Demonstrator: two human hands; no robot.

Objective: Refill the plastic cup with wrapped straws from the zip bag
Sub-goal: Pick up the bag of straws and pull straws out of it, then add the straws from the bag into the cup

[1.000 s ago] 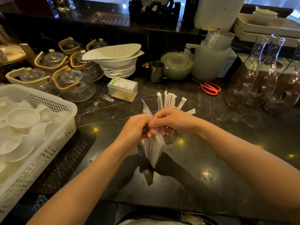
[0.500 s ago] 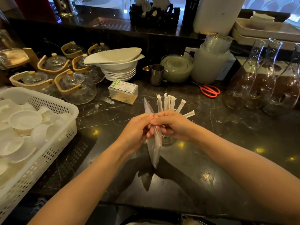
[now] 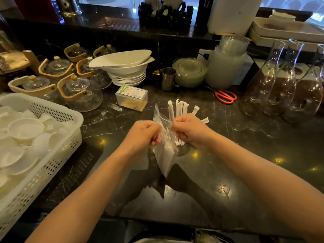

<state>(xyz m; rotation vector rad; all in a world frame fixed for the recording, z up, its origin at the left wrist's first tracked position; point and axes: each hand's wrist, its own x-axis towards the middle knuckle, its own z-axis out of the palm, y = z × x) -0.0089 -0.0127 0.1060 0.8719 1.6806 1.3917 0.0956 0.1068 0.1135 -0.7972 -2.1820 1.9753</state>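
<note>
Two hands: both meet above the dark marble counter (image 3: 245, 137), seen from the head camera.
Left hand (image 3: 142, 134): curled closed, pinching the left lip of the zip bag (image 3: 164, 155) at its mouth.
Right hand (image 3: 190, 130): curled closed too, pinching the opposite lip; a small gap separates the two fists, with the bag's mouth stretched between them.
Zip bag: clear plastic, hanging downward from the fingers, its lower corner raised off the counter; white wrapped straws show through it.
Plastic cup (image 3: 182, 148): stands on the counter just behind the bag and below the right hand, mostly hidden; only its clear base and lower part show.
Wrapped straws (image 3: 178, 108): a handful already stand in the cup, fanning up and outward past the right hand's knuckles.
Left side: a white basket (image 3: 57, 155) full of small white dishes, with glass teapots (image 3: 78, 92) beyond it.
Behind the cup: a small clear box (image 3: 131, 97) with a bamboo label, stacked white bowls (image 3: 126, 67) and a metal jug (image 3: 167, 78).
Right side: red-handled scissors (image 3: 225, 96) lie flat, near clear glass carafes (image 3: 284, 81).
</note>
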